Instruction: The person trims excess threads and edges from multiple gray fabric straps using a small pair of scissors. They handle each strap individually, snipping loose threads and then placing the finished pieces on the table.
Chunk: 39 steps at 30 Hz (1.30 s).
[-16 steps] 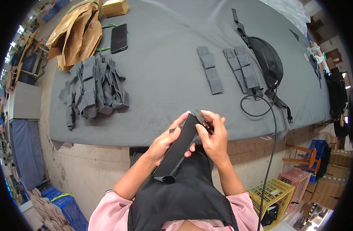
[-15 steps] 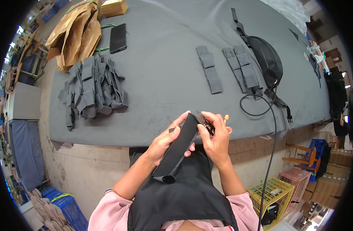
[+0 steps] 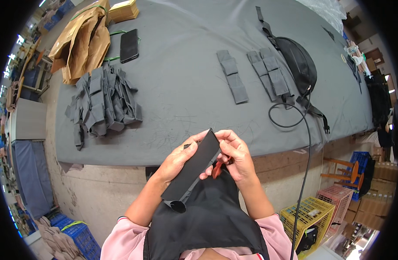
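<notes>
Above my lap, a long black fabric piece (image 3: 193, 164) is held slanting, its lower end curled into an open tube and its far end a pointed corner. My left hand (image 3: 180, 160) is closed round its left side, thumb on top. With thumb and fingers, my right hand (image 3: 234, 154) pinches the right edge near the far corner. A small orange-handled tool (image 3: 217, 169) shows beneath the right hand, tucked in its fingers; most of it is hidden, so its kind cannot be made out.
On the grey-covered table (image 3: 177, 86) lie a heap of dark fabric pieces (image 3: 102, 102), a phone (image 3: 129, 45), a brown paper bag (image 3: 84, 43), several sewn strips (image 3: 232, 78) and a black waist bag (image 3: 298, 63) with a cable (image 3: 310, 156). Crates (image 3: 306, 221) stand at right.
My right hand has come in against the fabric's edge. The tool has turned from pointing up beyond the fingers to hanging below them. The fabric's lower end has shifted slightly left.
</notes>
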Each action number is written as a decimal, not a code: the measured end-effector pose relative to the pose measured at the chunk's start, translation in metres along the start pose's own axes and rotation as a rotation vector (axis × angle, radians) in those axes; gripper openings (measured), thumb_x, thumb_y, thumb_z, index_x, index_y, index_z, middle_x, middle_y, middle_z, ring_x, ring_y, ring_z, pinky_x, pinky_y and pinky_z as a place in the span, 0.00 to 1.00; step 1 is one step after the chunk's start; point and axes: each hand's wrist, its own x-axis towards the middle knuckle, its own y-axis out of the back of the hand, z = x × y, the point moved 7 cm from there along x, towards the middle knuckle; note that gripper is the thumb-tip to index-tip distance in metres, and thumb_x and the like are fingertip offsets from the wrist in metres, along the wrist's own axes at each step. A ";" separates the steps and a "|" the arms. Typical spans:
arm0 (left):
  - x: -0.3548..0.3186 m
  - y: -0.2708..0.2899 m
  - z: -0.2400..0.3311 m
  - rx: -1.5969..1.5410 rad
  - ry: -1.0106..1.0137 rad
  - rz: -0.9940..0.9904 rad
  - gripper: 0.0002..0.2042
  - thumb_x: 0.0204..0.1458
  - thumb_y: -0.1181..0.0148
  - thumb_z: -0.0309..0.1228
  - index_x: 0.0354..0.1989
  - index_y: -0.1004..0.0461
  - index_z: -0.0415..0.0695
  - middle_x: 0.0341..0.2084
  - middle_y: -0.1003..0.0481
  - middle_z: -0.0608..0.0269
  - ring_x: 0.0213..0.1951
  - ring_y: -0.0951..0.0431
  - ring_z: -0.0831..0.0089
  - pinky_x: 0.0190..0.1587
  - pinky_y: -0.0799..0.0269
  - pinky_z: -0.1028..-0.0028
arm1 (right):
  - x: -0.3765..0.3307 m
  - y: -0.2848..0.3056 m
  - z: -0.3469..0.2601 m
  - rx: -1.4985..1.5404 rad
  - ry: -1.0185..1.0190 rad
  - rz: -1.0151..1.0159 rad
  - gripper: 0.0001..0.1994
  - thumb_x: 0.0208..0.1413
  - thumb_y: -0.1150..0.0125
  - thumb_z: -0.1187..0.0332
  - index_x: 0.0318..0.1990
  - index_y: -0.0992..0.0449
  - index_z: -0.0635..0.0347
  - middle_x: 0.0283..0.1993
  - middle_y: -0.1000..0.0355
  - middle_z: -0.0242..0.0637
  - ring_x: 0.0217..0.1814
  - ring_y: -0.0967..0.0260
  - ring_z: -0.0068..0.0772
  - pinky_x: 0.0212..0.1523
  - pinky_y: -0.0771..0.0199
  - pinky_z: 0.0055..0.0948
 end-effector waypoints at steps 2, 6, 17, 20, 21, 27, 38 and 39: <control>0.000 0.003 0.000 0.057 0.011 0.015 0.29 0.63 0.58 0.43 0.67 0.53 0.38 0.41 0.28 0.48 0.30 0.24 0.67 0.29 0.26 0.71 | -0.005 0.002 -0.001 -0.052 0.020 0.049 0.11 0.54 0.40 0.73 0.44 0.29 0.62 0.34 0.31 0.29 0.30 0.34 0.17 0.29 0.36 0.14; -0.006 0.000 0.001 -0.017 0.058 -0.035 0.30 0.63 0.57 0.43 0.67 0.54 0.37 0.42 0.28 0.44 0.29 0.24 0.65 0.28 0.26 0.73 | -0.018 0.000 -0.050 -0.921 0.584 0.165 0.11 0.47 0.36 0.77 0.40 0.26 0.64 0.33 0.28 0.32 0.31 0.32 0.24 0.31 0.32 0.25; -0.012 -0.009 -0.002 -0.076 0.245 -0.214 0.30 0.64 0.60 0.40 0.68 0.61 0.37 0.40 0.28 0.35 0.26 0.24 0.61 0.27 0.26 0.70 | -0.008 -0.031 -0.089 -1.390 0.730 -0.373 0.11 0.42 0.34 0.72 0.36 0.22 0.56 0.31 0.25 0.29 0.31 0.30 0.32 0.36 0.34 0.31; -0.013 -0.010 -0.003 -0.063 0.265 -0.205 0.30 0.64 0.60 0.40 0.67 0.61 0.36 0.38 0.27 0.35 0.25 0.24 0.62 0.26 0.26 0.71 | -0.007 -0.032 -0.089 -1.377 0.743 -0.420 0.11 0.42 0.34 0.72 0.37 0.22 0.55 0.31 0.25 0.28 0.31 0.30 0.31 0.36 0.34 0.31; -0.013 -0.009 -0.003 -0.063 0.267 -0.197 0.30 0.64 0.60 0.40 0.67 0.61 0.36 0.38 0.27 0.35 0.25 0.24 0.62 0.26 0.26 0.71 | -0.006 -0.031 -0.089 -1.369 0.745 -0.421 0.11 0.42 0.34 0.72 0.37 0.22 0.55 0.31 0.25 0.28 0.31 0.30 0.31 0.36 0.34 0.31; -0.011 -0.009 -0.004 -0.061 0.280 -0.222 0.29 0.63 0.60 0.40 0.67 0.58 0.35 0.37 0.27 0.37 0.25 0.23 0.64 0.26 0.26 0.72 | -0.008 -0.017 -0.090 -1.300 0.706 -0.301 0.10 0.43 0.34 0.73 0.36 0.21 0.56 0.31 0.25 0.29 0.32 0.29 0.31 0.37 0.34 0.31; -0.007 0.000 0.008 0.371 0.162 0.018 0.22 0.60 0.51 0.38 0.60 0.39 0.42 0.39 0.25 0.44 0.31 0.23 0.67 0.33 0.27 0.73 | -0.017 -0.031 -0.091 -1.340 0.823 -0.213 0.10 0.42 0.33 0.73 0.35 0.22 0.57 0.30 0.25 0.32 0.29 0.30 0.33 0.31 0.35 0.29; -0.005 0.000 0.020 0.678 -0.001 0.085 0.20 0.59 0.49 0.37 0.58 0.36 0.44 0.39 0.25 0.46 0.32 0.23 0.67 0.34 0.27 0.72 | -0.015 -0.026 -0.088 -1.331 0.800 -0.172 0.10 0.42 0.33 0.73 0.35 0.22 0.57 0.30 0.26 0.32 0.29 0.30 0.33 0.31 0.35 0.29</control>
